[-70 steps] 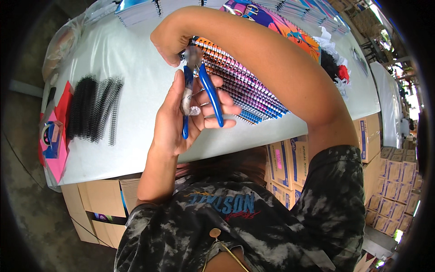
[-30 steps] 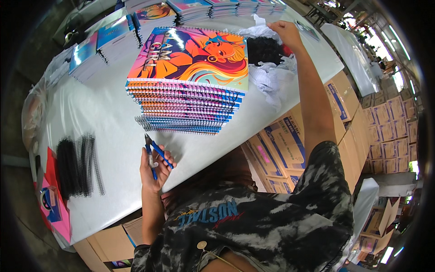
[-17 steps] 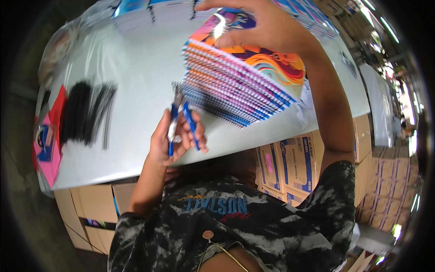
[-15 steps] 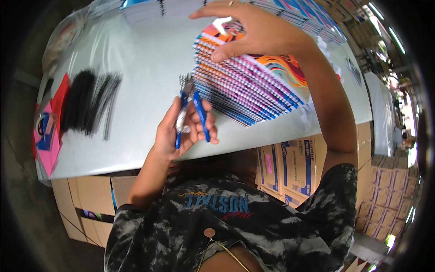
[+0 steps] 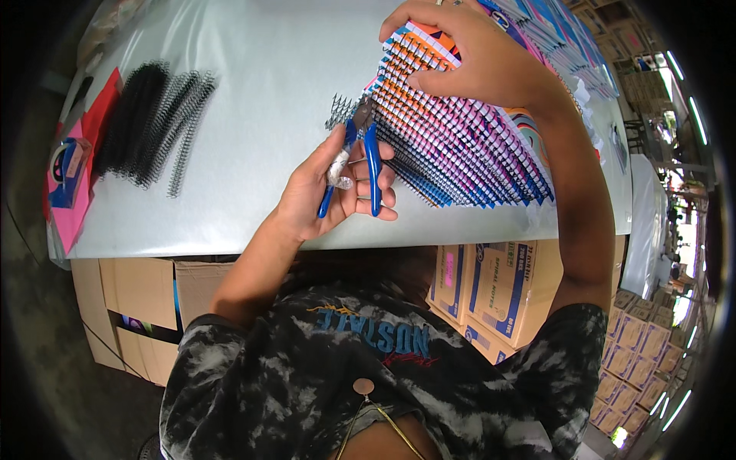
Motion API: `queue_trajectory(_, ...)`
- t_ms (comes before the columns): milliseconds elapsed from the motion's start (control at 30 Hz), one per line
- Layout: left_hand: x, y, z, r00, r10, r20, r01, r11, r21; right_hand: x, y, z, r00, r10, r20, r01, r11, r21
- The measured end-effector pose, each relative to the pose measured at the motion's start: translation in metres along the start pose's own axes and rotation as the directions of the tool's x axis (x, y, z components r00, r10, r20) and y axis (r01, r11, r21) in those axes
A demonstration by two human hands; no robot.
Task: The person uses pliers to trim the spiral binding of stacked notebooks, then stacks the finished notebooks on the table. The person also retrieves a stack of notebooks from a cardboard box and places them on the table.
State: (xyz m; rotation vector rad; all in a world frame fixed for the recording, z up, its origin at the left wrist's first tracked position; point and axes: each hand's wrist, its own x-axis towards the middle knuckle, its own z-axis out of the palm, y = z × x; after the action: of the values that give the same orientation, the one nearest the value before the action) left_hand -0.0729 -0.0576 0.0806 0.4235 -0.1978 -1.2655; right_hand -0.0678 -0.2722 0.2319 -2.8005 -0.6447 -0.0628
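In my left hand [image 5: 307, 195] is a pair of blue-handled wire cutters [image 5: 373, 165], handles spread and a white wrap on one. The cutter jaws are up against the left ends of the notebook spines, where black coil ends [image 5: 337, 111] stick out. A fanned stack of spiral notebooks [image 5: 468, 146] with orange, purple and blue edges lies on the table, black coils along the spines. My right hand [image 5: 483, 57] grips the far end of the stack, thumb on the spines and fingers over the far edge; what the fingertips touch is partly hidden.
Loose black plastic coils [image 5: 149, 123] lie on the left of the pale covered table [image 5: 261, 100]. Beside them are a tape dispenser [image 5: 70, 172] and pink and red sheets [image 5: 69, 218]. More notebooks [image 5: 563, 38] are piled at the far right. Cardboard boxes [image 5: 502, 287] stand below the table edge.
My right hand has come down from a spread pose onto the far end of the notebooks. The cutters in my left hand have moved right, closer to the spines. The view has shifted.
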Motion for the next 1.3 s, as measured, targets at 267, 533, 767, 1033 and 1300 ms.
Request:
queue_trajectory(267, -0.004, 0.006, 0.009, 0.846, 0.467, -0.257, 0.239, 0.099, 0.966, 0.002, -0.015, -0.005, 0.992, 0.117, 0.045, -0.117, 0.993, -0.001)
queue_trajectory(533, -0.010, 0.012, -0.009, 0.997, -0.042, -0.060, 0.052, 0.980, 0.190, -0.002, -0.020, -0.004, 0.999, 0.045, -0.023, -0.046, 0.998, -0.040)
queue_trajectory(767, -0.008, 0.002, 0.002, 0.808, 0.524, -0.270, 0.264, 0.088, 0.961, 0.002, -0.013, -0.001, 0.981, 0.193, 0.035, -0.192, 0.981, -0.023)
queue_trajectory(1033, -0.009, 0.008, -0.018, 0.993, -0.050, -0.104, 0.065, 0.987, 0.145, 0.000, -0.016, -0.003, 0.980, 0.193, 0.045, -0.192, 0.981, -0.026)
queue_trajectory(1300, -0.013, -0.003, -0.014, 0.832, 0.466, -0.301, 0.272, 0.131, 0.953, -0.002, -0.015, -0.004, 0.997, 0.077, 0.010, -0.077, 0.997, -0.008)
